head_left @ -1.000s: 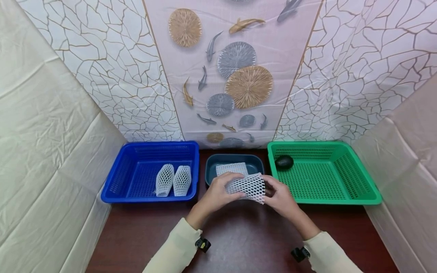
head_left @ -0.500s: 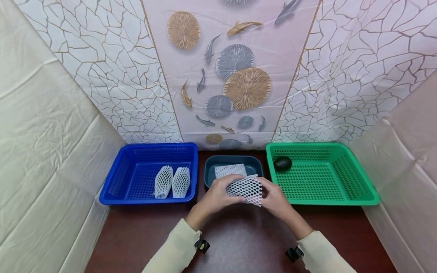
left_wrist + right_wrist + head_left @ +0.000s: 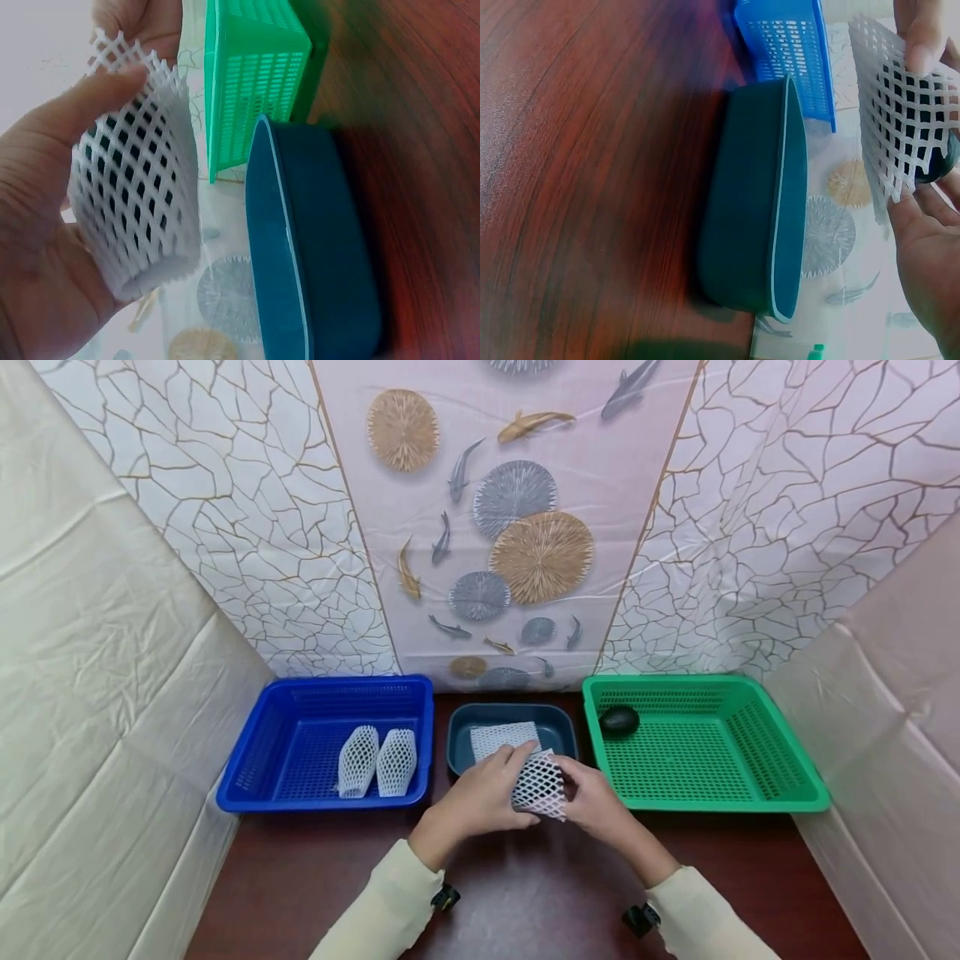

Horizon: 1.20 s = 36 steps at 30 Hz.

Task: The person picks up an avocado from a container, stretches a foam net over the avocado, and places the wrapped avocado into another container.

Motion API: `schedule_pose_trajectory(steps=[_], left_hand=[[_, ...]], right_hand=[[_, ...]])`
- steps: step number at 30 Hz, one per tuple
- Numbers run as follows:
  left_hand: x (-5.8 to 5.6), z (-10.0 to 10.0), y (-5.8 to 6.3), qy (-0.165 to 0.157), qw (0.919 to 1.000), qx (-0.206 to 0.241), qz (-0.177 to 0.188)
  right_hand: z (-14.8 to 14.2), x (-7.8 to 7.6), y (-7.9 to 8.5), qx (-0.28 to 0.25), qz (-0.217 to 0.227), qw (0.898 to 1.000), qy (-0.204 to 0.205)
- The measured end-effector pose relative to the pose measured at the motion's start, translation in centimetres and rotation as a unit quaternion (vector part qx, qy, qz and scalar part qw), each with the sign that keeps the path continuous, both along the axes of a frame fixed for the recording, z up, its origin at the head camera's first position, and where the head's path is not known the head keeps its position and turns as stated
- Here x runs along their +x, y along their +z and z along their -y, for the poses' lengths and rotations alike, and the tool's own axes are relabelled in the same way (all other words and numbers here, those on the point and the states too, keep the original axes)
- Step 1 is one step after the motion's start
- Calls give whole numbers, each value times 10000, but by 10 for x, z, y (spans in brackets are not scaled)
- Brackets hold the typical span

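Foam net: white mesh sleeve (image 3: 538, 783) is held between both hands above the bench, low in the middle of the head view, just in front of the dark teal tray (image 3: 457, 735).
Long axis: the sleeve's tube is seen to run roughly left to right between the hands in the head view; its open mouth is shown at the lower end in the left wrist view (image 3: 139, 217).
Left hand: the left hand (image 3: 480, 793) is wrapped round the sleeve's left side, thumb laid on the mesh, fingers (image 3: 112, 90) curled about it.
Right hand: the right hand (image 3: 592, 797) is set at the sleeve's right end; the net's edge is pinched by the fingers (image 3: 922, 34), with a dark rounded thing (image 3: 939, 161) partly seen behind the mesh.
Nearer hand: both are touching the sleeve; more of it is covered by the left.
Tray: a second flat white net (image 3: 501, 737) is lying inside it.
Blue basket: at the left (image 3: 247, 777), two filled net sleeves (image 3: 375, 762) are lying side by side.
Green basket: at the right (image 3: 787, 777), one dark avocado-like fruit (image 3: 618, 720) is lying in its upper left corner.
Bench: dark red-brown wood (image 3: 540, 893) is seen under the forearms.
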<state>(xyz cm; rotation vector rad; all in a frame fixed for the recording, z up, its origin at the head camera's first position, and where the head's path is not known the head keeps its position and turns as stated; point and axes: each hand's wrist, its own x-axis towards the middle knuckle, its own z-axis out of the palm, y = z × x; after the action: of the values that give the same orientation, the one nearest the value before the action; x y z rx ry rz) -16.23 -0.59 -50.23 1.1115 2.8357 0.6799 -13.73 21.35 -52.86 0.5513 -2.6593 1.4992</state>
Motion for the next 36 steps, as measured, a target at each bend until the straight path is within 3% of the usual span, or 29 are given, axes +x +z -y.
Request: schedule_pose_trajectory(steps=[5, 9, 14, 21, 24, 32, 36], left_hand=[[-1, -1, -2, 174, 9998, 46, 83], [-4, 3, -6, 333, 9992, 207, 84], [-8, 19, -7, 567, 9979, 294, 51], [-16, 45, -3, 1131, 9921, 536, 12], [-19, 58, 0, 1389, 9882, 640, -116], [-25, 103, 3, 1909, 9750, 824, -784], [-32, 128, 5, 2266, 9680, 736, -794]], right_hand=[[3, -3, 2, 218, -68, 9997, 6], [-1, -4, 7, 239, -524, 9983, 77], [-3, -5, 16, 707, -1282, 9892, 47], [2, -6, 24, 1479, -1474, 9778, 151], [9, -7, 23, 1848, -1578, 9696, 272], [39, -12, 10, 2163, -2279, 9441, 995], [52, -17, 7, 2442, -2383, 9316, 1254]])
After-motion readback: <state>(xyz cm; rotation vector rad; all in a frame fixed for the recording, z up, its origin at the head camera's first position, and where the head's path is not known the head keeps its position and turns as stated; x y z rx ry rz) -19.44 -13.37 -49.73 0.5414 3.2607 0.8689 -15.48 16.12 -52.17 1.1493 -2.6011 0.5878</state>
